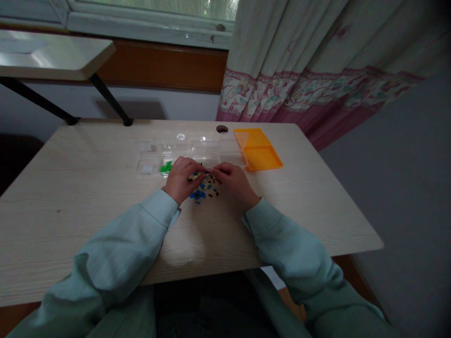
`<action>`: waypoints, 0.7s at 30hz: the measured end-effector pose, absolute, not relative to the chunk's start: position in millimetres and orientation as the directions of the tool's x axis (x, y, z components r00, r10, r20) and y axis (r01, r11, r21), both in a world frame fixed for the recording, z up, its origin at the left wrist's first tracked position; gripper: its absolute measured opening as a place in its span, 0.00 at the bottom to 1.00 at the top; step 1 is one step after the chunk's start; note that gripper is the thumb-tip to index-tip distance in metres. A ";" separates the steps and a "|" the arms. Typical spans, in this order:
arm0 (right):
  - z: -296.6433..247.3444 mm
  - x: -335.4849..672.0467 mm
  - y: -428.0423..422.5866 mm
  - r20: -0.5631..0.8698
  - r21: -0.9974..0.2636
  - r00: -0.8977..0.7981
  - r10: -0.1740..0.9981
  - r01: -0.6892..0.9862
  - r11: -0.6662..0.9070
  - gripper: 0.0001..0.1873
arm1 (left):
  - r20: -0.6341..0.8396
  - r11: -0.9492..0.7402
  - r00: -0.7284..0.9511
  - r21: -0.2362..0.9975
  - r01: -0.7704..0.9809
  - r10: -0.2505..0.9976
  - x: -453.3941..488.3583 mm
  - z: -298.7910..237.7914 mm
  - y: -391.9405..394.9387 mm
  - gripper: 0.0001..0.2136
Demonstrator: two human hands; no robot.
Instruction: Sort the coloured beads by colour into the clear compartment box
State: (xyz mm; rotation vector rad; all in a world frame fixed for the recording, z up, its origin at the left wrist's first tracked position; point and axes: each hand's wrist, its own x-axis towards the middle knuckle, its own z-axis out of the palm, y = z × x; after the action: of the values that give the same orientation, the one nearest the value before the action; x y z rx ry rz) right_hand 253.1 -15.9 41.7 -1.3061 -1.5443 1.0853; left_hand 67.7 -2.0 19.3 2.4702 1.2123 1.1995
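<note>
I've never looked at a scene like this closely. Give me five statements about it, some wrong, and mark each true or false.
1. The green pieces lie to the left of the loose blue pieces. True.
2. The orange tray lies farther right than the right hand's fingertips. True.
3. The person's hands are spread wide apart. False: the left hand is close to the right one, their fingers nearly meeting.
4. The table has a hole near its far edge. True.
5. The cloth by the window is plain. False: the curtain bears a patterned band.
</note>
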 end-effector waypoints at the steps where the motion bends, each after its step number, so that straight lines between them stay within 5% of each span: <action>1: 41.4 253.3 -15.7 0.064 -0.950 -0.129 0.990 0.294 0.100 0.16 | 0.599 -0.666 0.356 0.439 0.603 0.717 67.6 19.5 -2.1 0.08; 7: 42.6 255.6 -14.6 0.151 -0.890 -0.128 0.980 0.413 0.191 0.15 | 0.614 -0.631 0.296 0.446 0.635 0.732 67.6 20.0 -1.8 0.09; 12: 43.6 261.6 -14.6 0.256 -0.722 -0.229 0.939 0.601 0.343 0.07 | 0.613 -0.575 0.223 0.467 0.671 0.758 68.0 20.1 -1.3 0.11; 21: 39.6 269.4 -13.4 0.178 -0.519 -0.485 0.856 0.693 0.501 0.10 | 0.603 -0.560 0.222 0.457 0.691 0.766 67.4 18.6 0.0 0.12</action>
State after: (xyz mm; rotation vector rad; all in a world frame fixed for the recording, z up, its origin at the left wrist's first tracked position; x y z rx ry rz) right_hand 269.4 -13.4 39.6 -1.2809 -2.3333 0.5347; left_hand 67.4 0.0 18.6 2.3830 1.4250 1.2637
